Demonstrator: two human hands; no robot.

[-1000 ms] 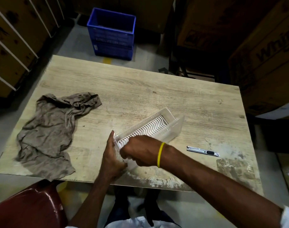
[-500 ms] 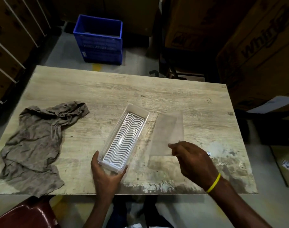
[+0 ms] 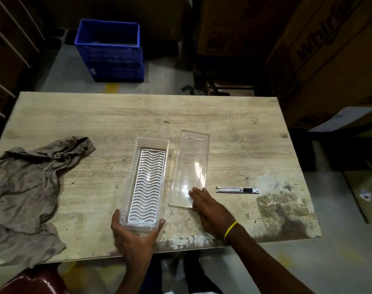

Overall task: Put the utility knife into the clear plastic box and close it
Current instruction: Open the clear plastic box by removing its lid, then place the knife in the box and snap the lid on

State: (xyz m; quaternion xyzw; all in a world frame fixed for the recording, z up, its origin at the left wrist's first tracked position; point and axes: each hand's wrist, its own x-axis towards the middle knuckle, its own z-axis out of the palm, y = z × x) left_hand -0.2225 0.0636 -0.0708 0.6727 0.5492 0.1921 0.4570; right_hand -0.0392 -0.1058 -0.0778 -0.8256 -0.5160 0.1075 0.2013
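The clear plastic box point(image 3: 146, 183) lies open on the wooden table point(image 3: 233, 128), long side pointing away from me, with a white wavy insert on its floor. My left hand point(image 3: 136, 236) grips its near end, thumb and fingers on either side. The clear lid point(image 3: 190, 168) lies flat just right of the box. My right hand point(image 3: 210, 206) rests with fingertips on the lid's near end, fingers spread. The silver utility knife point(image 3: 237, 190) with a black slider lies flat on the table to the right of the lid, untouched.
A crumpled brown cloth point(image 3: 30, 192) covers the table's left part. A blue crate point(image 3: 111, 52) stands on the floor beyond the table. Cardboard boxes point(image 3: 320, 56) rise at the right. A red chair point(image 3: 32, 281) edge shows at the lower left.
The lid came off the box: my right hand carried it to the right and laid it flat beside the box. The box now lies flat and straight, still held by my left hand.
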